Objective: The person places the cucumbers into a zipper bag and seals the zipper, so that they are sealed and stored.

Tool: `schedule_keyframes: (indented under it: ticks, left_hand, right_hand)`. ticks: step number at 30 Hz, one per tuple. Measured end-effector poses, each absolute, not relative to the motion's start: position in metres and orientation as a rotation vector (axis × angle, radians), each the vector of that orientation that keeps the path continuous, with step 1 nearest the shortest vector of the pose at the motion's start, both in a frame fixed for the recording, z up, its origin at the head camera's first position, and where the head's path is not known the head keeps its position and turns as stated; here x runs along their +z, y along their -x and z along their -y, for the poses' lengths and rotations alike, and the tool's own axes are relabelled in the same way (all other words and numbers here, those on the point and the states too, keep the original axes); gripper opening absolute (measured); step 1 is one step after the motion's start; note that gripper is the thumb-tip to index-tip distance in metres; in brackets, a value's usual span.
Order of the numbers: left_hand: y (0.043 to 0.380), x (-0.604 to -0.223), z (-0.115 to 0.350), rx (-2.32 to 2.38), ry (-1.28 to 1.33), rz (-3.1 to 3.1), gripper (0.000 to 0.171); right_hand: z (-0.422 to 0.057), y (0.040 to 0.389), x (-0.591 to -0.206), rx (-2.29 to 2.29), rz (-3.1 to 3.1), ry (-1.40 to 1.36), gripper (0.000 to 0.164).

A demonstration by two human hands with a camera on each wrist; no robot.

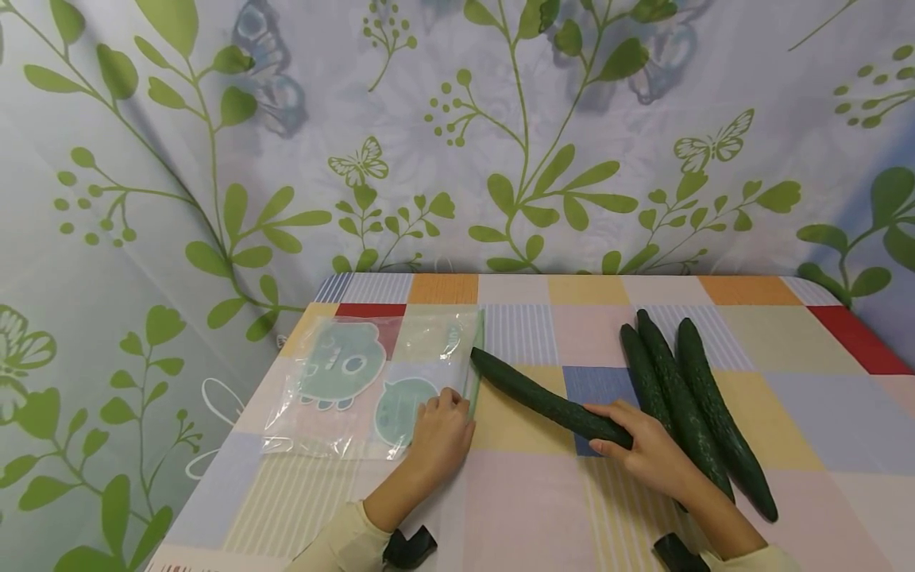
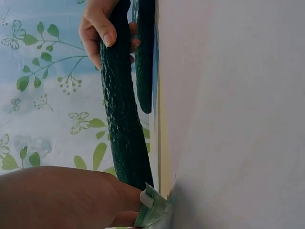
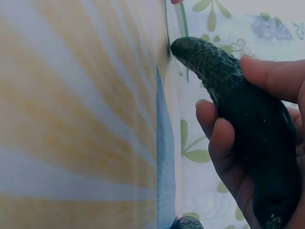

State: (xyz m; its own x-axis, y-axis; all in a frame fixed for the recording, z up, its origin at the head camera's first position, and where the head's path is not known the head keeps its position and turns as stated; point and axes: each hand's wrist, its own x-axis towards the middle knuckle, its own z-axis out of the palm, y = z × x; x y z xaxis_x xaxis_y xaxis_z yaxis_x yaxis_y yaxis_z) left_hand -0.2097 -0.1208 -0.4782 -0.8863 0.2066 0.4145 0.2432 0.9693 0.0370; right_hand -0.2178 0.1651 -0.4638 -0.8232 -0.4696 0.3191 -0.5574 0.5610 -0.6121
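Note:
A long dark green cucumber slants across the table, its far tip at the green-edged opening side of a clear zip bag printed with pale green cartoon shapes. My right hand grips the cucumber near its close end, thumb on one side and fingers curled on the other, as the right wrist view shows. At the bag's opening edge, my left hand holds the plastic. In the left wrist view the bag's green edge shows by the fingers, close to the cucumber's tip; the fingertips are hidden there.
Right of my right hand lie three more cucumbers, side by side and partly behind that hand. A patchwork-patterned cloth covers the table. Behind it hangs a curtain with leaves and butterflies. A thin white cord loops past the left edge.

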Motion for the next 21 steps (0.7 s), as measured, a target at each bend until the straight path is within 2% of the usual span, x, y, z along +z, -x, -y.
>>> schedule_keyframes:
  ticks: [12,21]
  left_hand:
    - [0.205,-0.470,0.120,-0.035,0.299,2.663,0.023]
    - [0.203,-0.452,0.131,0.106,0.345,2.498,0.021]
  right_hand:
    - [-0.167,0.219,-0.467,1.018,2.718,-0.954,0.044]
    - [-0.172,0.223,-0.464,0.863,2.890,-0.908,0.052]
